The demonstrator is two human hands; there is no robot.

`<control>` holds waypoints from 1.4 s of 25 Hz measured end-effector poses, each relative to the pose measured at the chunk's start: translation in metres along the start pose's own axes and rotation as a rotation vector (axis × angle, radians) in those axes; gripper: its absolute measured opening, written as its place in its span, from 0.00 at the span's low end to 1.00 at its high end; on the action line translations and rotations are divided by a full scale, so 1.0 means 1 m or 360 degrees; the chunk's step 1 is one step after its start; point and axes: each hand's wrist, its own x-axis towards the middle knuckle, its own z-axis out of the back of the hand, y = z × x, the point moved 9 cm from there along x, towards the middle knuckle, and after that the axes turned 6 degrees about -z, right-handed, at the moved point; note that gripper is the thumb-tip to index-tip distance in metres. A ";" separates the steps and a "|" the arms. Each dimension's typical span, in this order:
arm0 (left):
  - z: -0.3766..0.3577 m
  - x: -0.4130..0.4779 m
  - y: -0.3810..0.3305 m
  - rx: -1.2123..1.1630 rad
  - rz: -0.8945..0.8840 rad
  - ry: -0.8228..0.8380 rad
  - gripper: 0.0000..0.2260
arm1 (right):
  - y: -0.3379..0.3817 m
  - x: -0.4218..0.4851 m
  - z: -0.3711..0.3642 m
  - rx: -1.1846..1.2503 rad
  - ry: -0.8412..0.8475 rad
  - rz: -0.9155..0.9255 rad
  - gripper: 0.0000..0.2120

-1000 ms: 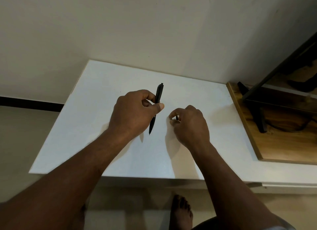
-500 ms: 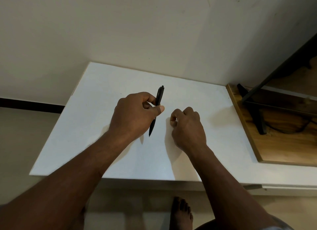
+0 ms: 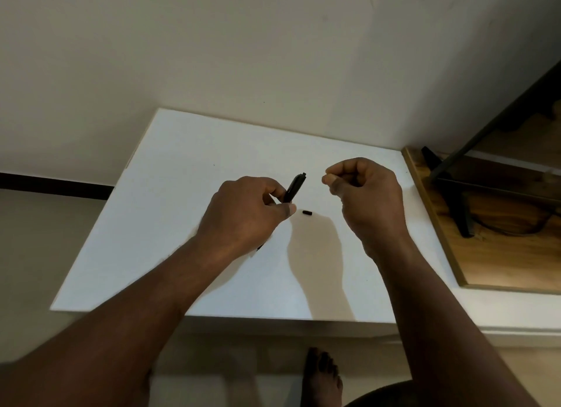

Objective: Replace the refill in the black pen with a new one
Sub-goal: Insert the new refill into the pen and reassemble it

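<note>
1. A person stands at a white table [image 3: 170,224] set against a plain pale wall [image 3: 273,57]. Both bare forearms reach over the tabletop.
2. The left hand [image 3: 243,218] grasps the black pen [image 3: 294,188]. The thumb and curled fingers are wrapped round the middle of its barrel.
3. The pen is tilted. Its clicker end points up and away to the right, clear of the fingers, while its tip just shows below the hand, near the wrist.
4. A small black piece [image 3: 307,212], short and cylindrical, lies alone on the table just to the right of the left thumb. Neither hand touches it, and it is too small to say which part of the pen it is.
5. The right hand [image 3: 367,200] is raised above the table, to the right of the pen and apart from it. Its fingers are clenched into a loose fist with the thumb tip against the forefinger, and nothing shows between them.
6. To the right of the table is a wooden surface [image 3: 501,254] with a black metal frame [image 3: 455,200] standing on it.
7. A bare foot [image 3: 323,373] rests on the floor below the table's near edge.
</note>
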 end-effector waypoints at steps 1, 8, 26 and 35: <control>-0.003 -0.001 0.000 0.0019 0.0000 0.0034 0.07 | -0.002 0.000 -0.002 0.0022 0.0045 -0.0038 0.08; -0.025 -0.006 0.000 0.0146 -0.0038 0.0230 0.10 | -0.005 -0.001 -0.006 -0.0048 0.0149 -0.0084 0.08; -0.033 -0.007 0.001 0.0181 -0.0065 0.0256 0.11 | -0.023 0.000 -0.018 -0.0282 0.0426 -0.0231 0.09; -0.043 -0.009 -0.001 0.0167 -0.0072 0.0295 0.11 | -0.026 0.001 -0.018 -0.0352 0.0461 -0.0211 0.10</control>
